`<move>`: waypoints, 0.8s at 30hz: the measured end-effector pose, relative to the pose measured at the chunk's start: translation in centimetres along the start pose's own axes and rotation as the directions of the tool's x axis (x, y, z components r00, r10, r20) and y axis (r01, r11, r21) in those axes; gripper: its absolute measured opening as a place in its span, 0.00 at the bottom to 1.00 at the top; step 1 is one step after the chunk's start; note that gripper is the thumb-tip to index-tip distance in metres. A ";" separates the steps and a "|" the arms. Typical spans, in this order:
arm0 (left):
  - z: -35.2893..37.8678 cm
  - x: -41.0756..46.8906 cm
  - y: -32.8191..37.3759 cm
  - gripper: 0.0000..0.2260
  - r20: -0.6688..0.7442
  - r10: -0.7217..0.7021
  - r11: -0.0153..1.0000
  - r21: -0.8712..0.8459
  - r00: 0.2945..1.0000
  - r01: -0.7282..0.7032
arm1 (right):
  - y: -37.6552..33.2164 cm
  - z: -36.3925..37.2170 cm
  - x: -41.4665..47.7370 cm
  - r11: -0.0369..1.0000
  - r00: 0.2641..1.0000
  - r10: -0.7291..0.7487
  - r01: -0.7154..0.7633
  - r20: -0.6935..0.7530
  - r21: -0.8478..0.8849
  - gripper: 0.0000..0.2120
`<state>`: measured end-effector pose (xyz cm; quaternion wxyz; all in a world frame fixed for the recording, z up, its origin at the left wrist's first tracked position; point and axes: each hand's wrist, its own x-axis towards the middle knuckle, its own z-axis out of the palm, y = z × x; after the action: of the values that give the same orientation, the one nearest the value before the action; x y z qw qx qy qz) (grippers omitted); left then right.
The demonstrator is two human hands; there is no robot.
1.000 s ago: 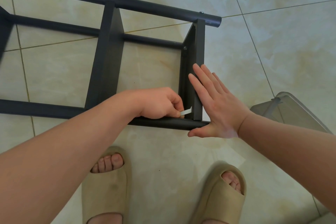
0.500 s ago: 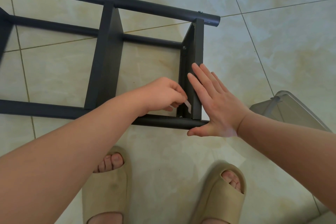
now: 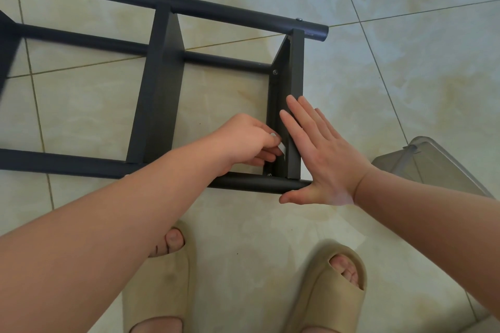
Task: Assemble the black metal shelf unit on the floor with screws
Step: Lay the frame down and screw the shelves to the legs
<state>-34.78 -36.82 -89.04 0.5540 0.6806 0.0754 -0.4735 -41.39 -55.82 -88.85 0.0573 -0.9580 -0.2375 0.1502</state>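
The black metal shelf unit lies on its side on the tiled floor, its round tubes running left to right and flat shelf panels standing between them. My left hand pinches a small silver hex key inside the end shelf panel, near the corner where that panel meets the near tube. My right hand lies flat with straight fingers against the outer face of the end panel, thumb by the near tube's end. A screw head shows at the panel's far corner.
A clear plastic container stands on the floor right of my right wrist. My feet in beige slides are just below the shelf's near tube. Pale floor tiles stretch away to the right and behind.
My left hand with the hex key has lifted from the near tube's corner up along the inside of the end panel, the key turning with it. My right hand has stayed flat on the panel.
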 end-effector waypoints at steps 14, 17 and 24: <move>0.0 -0.1 0.1 0.03 0.059 -0.029 0.998 0.056 0.998 0.026 | 0.0 -0.1 0.0 1.000 1.000 0.002 -0.002 0.007 -0.011 0.62; 0.1 -0.1 0.0 0.03 0.058 -0.045 0.999 0.001 0.997 0.045 | -0.1 -0.1 0.0 1.000 1.000 0.002 -0.002 0.009 -0.008 0.62; -0.2 -0.1 -0.1 0.05 0.104 -0.074 0.996 -0.041 0.992 0.078 | -0.1 -0.1 0.0 1.000 1.000 0.005 -0.005 0.013 -0.002 0.62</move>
<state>-34.75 -36.57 -89.06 0.5539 0.6395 0.0833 -0.5266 -41.41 -55.78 -88.73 0.0544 -0.9576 -0.2356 0.1564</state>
